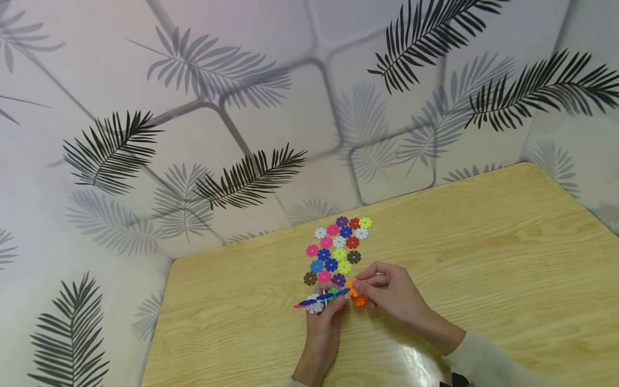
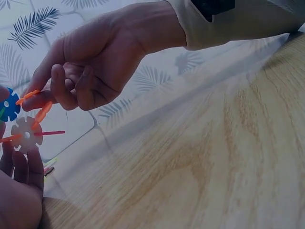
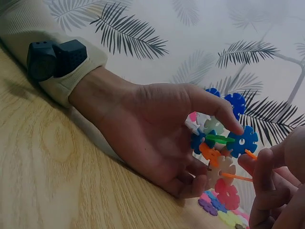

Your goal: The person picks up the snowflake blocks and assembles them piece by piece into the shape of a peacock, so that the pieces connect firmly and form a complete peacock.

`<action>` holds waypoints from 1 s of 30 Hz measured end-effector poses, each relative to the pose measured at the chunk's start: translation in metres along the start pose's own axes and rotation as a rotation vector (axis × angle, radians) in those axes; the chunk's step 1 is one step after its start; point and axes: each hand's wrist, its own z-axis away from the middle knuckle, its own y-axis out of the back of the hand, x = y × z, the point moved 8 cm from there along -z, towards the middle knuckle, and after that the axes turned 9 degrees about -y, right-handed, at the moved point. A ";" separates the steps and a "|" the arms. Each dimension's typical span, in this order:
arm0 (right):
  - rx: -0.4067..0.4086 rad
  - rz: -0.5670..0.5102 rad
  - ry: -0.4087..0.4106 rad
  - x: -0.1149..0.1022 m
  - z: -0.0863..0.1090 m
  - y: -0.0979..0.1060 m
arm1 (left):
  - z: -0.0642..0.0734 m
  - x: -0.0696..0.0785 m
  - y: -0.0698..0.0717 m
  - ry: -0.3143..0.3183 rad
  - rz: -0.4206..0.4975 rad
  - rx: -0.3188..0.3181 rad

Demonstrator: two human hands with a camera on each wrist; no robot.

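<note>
My left hand (image 1: 321, 325) holds a cluster of joined snowflake discs, with blue discs (image 1: 323, 296), a white disc (image 1: 315, 304) and a green disc (image 3: 219, 139) among them. In the right wrist view the left thumb lies against a blue disc (image 3: 242, 141). My right hand (image 1: 394, 293) pinches an orange snowflake disc (image 1: 354, 287) between thumb and fingertips, at the right side of the cluster. The left wrist view shows that disc edge-on, touching or very near a blue disc (image 2: 9, 105); which of these, I cannot tell. Below it sits another orange disc (image 1: 359, 301).
Several loose snowflake discs in many colours lie on the wooden table (image 1: 483, 258) beyond the hands, such as a brown disc (image 1: 354, 257) and a purple disc (image 1: 338, 279). A leaf-patterned wall (image 1: 290, 123) stands behind the table's far edge.
</note>
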 end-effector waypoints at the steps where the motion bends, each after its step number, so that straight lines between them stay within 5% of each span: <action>1: -0.001 -0.006 -0.002 0.000 0.000 0.000 | 0.000 0.000 0.000 -0.002 0.011 -0.002; 17: 0.075 -0.050 -0.050 0.006 0.002 -0.001 | 0.000 0.001 -0.001 -0.044 -0.008 0.070; 22: 0.078 -0.044 -0.058 0.006 0.004 0.006 | 0.001 -0.003 -0.009 -0.003 -0.024 0.083; 26: 0.107 0.028 0.007 -0.001 0.002 0.019 | -0.003 -0.007 -0.020 0.033 0.014 0.039; 30: 0.174 0.101 0.102 -0.007 0.004 0.032 | -0.008 -0.007 -0.034 0.007 0.064 -0.085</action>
